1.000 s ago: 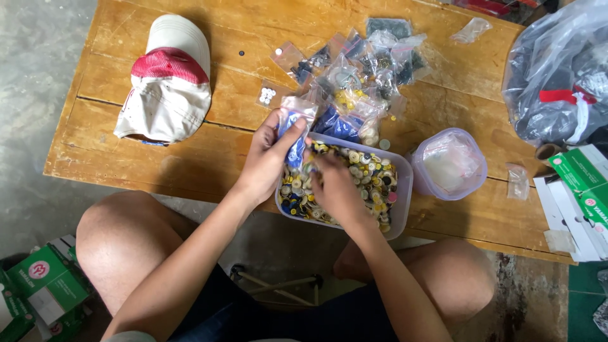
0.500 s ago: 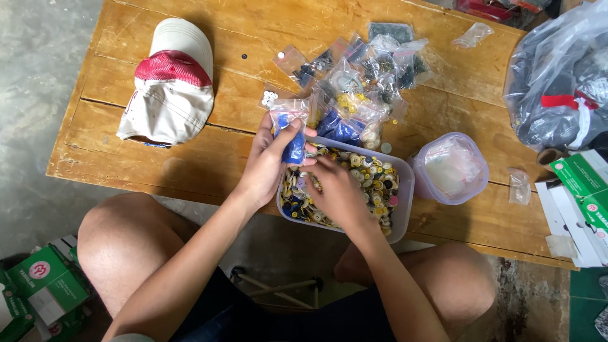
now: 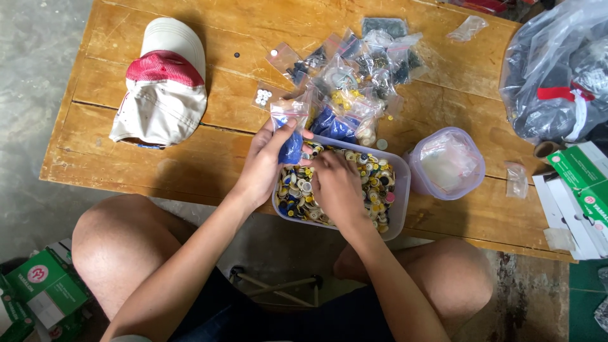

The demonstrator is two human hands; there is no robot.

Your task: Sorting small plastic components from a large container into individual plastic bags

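My left hand (image 3: 263, 166) holds up a small clear zip bag (image 3: 289, 134) with blue buttons in its bottom, just over the left end of a clear plastic tub (image 3: 400, 190) full of mixed yellow, white and dark buttons. My right hand (image 3: 335, 188) is down in the tub, fingers bent among the buttons; whether it grips any is hidden. Behind the tub lies a pile of small filled zip bags (image 3: 354, 76) on the wooden table (image 3: 190, 152).
A white and red cap (image 3: 163, 88) lies at the table's left. A round clear container (image 3: 446, 164) with a bag inside stands right of the tub. A big plastic sack (image 3: 557, 69) and green-white boxes (image 3: 579, 190) are at the right. My bare knees are below the table edge.
My left hand has lifted the small bag with blue buttons slightly up and away from the tub. My right hand stays in the tub, shifted a little among the buttons.
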